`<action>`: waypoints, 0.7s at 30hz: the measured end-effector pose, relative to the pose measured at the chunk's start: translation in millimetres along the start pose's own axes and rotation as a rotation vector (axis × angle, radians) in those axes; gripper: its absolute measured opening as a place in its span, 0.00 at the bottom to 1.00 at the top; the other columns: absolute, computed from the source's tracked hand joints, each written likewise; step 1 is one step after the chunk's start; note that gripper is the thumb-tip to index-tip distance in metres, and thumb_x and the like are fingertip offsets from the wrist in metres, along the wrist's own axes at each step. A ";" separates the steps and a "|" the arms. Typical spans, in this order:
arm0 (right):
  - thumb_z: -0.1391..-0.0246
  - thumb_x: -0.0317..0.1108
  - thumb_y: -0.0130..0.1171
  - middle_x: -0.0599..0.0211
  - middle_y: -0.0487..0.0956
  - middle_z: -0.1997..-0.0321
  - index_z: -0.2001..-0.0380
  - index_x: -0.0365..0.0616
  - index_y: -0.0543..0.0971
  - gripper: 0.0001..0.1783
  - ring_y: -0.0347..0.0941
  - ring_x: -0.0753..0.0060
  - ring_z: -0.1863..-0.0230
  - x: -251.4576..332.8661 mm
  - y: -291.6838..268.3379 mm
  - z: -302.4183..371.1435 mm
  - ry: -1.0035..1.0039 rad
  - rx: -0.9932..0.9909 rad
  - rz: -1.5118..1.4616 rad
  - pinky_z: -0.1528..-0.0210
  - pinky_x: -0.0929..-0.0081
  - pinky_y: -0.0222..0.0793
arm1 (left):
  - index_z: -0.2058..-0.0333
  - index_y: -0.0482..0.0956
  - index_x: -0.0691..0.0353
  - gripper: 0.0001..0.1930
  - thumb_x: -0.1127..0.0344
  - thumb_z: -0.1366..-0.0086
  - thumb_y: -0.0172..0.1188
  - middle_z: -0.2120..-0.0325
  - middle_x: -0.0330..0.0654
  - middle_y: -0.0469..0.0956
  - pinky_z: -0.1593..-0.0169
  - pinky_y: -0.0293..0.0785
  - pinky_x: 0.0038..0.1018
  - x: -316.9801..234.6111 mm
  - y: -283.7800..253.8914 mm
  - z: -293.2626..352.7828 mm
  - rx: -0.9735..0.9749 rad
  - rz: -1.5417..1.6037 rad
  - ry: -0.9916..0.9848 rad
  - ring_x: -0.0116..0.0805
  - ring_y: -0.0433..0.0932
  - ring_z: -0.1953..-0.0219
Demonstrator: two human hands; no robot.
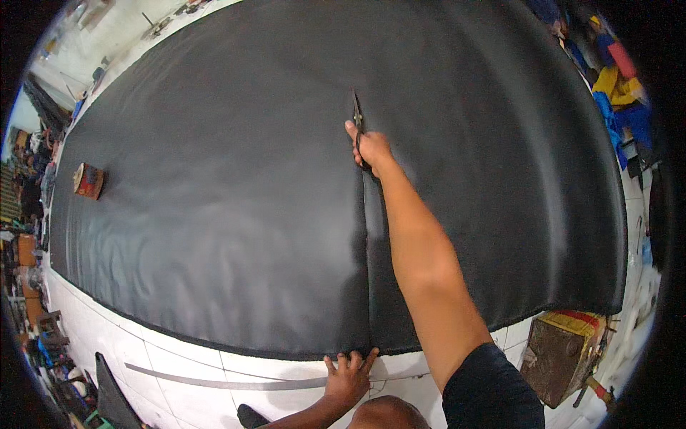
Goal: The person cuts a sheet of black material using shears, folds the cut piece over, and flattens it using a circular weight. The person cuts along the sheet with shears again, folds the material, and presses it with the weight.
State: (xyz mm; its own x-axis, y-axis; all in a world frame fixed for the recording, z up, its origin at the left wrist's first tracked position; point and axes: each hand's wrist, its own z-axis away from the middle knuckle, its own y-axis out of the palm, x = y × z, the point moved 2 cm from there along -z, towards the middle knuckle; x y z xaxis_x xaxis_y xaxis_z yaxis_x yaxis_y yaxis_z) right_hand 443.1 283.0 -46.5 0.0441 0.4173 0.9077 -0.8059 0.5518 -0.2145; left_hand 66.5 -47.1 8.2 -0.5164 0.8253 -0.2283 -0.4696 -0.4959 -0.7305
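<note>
A large black sheet, smooth and leather-like [236, 136], spreads over most of the view. My right hand [374, 151] reaches out to its middle, closed round the handles of a pair of scissors [356, 109] whose blades point away from me. Behind the scissors a straight cut [368, 264] runs through the sheet down to its near edge. There my left hand [348, 377] rests with fingers spread, their tips on the edge beside the cut. Whether the blades are apart is too small to tell.
A small reddish-brown tin [88, 181] stands on the sheet at the left. Along the near edge, a long flat metal strip [221, 384] lies on the white tiled floor [179, 357]. A worn box [561, 350] sits at lower right. Clutter [622, 89] lines both sides.
</note>
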 end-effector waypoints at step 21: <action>0.44 0.65 0.57 0.73 0.69 0.84 0.78 0.44 0.72 0.31 0.65 0.79 0.85 20.4 -3.2 25.3 0.147 0.063 -0.093 0.80 0.76 0.62 | 0.33 0.58 0.58 0.43 0.40 0.41 0.57 0.32 0.58 0.52 0.30 0.36 0.59 151.6 -226.1 -241.9 -0.785 0.217 -0.246 0.60 0.46 0.29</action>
State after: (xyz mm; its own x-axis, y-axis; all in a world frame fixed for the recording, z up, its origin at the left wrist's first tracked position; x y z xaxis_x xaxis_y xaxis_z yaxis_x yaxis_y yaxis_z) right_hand 431.6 271.5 -18.2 0.2021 0.4702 0.8591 -0.8293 0.5488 -0.1053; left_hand 267.7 255.5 -16.9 -0.7209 0.6065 -0.3353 0.2443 -0.2304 -0.9419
